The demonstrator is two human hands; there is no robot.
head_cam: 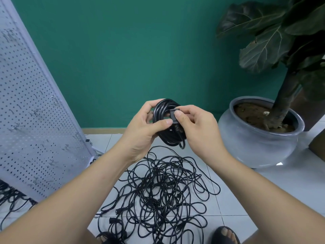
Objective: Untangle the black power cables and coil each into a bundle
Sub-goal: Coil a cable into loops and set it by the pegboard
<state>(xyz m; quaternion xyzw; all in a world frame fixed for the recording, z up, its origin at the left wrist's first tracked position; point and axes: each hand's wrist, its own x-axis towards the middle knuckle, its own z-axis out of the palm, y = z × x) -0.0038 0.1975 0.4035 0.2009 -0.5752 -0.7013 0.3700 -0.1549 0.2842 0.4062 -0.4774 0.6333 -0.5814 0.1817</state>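
Observation:
A coiled black cable bundle [162, 110] is held up in front of me at chest height. My left hand [142, 127] grips the coil from the left, thumb pressed across its loops. My right hand [197, 124] pinches the cable's black plug end [173, 112] against the coil's right side. Below, on the white tiled floor, lies a large tangle of black power cables [161, 196] with several plugs showing among the loops.
A grey ceramic pot [255, 143] with a large-leafed plant stands at the right. A white perforated panel [35, 120] leans at the left, with more black cable [10, 196] at its foot. My sandalled foot [226, 234] is at the bottom edge. A green wall is behind.

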